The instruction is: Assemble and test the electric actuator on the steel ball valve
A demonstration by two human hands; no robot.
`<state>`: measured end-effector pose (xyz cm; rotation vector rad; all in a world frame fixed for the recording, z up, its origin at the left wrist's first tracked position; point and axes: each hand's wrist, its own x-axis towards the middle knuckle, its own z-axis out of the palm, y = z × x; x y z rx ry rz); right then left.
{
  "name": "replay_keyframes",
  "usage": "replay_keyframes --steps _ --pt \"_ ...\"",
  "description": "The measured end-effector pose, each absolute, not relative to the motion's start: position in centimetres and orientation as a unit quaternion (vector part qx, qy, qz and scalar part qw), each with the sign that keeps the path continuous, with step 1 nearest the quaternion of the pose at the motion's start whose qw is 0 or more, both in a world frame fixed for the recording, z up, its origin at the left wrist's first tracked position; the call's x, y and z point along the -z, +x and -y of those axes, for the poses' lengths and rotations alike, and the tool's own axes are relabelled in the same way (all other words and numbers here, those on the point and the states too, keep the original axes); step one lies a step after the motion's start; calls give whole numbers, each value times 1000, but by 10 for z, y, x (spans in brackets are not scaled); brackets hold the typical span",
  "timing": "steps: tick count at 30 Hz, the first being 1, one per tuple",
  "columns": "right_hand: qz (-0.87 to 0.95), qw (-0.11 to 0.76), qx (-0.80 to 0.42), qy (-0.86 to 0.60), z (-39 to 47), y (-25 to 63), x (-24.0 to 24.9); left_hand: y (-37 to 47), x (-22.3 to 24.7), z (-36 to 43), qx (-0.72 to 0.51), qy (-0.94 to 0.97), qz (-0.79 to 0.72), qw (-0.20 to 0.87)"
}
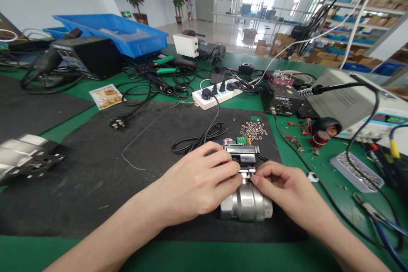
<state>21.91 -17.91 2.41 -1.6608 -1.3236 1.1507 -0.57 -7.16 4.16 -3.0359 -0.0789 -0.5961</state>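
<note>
The left hand point(199, 178) grips the shiny silver metal valve point(247, 204) near the front edge of the green desk point(178, 257). The right hand point(287, 185) pinches at its neck.

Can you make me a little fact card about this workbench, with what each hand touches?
left hand: holding the metal valve near its top
right hand: fingertips at the valve's neck; pinched part too hidden to tell
under the valve: black mat
beyond the valve: scattered small nuts, white power strip
far left: blue bin
near right: blue-handled pliers
</note>
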Motion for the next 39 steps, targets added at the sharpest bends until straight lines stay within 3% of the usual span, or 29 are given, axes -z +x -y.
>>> replay_keyframes --steps 39 --pt "454 352 -494 -652 175 220 -17 -6 -39 71 228 -974 14 3"
